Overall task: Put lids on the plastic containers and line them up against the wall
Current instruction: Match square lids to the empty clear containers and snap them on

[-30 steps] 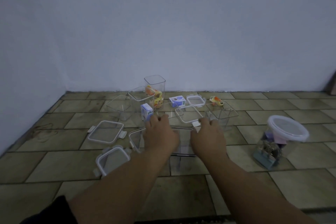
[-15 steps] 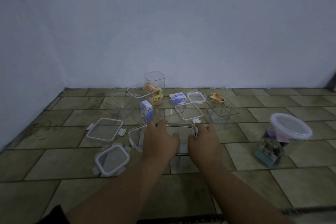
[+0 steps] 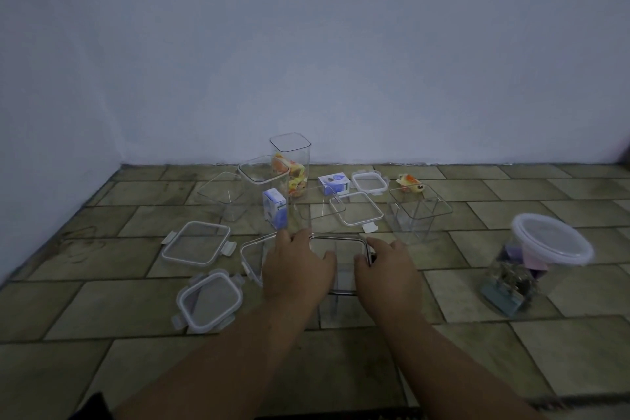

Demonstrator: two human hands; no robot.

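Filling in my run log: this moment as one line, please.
step: lidding | left hand: on dark-rimmed lid | right hand: same lid | container: clear, under lid, not at wall

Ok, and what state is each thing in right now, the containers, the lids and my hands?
Dark-rimmed lid, under both hands; seating unclear.
Left hand, flat, pressing on that lid.
Right hand, flat, pressing on it too.
Tall container, upright, no lid, snacks inside.
Right clear container, upright, no lid, empty.
Round tub, lid on top, contents inside.
Rectangular lid, loose on the floor.
Rounded square lid, loose on the floor.
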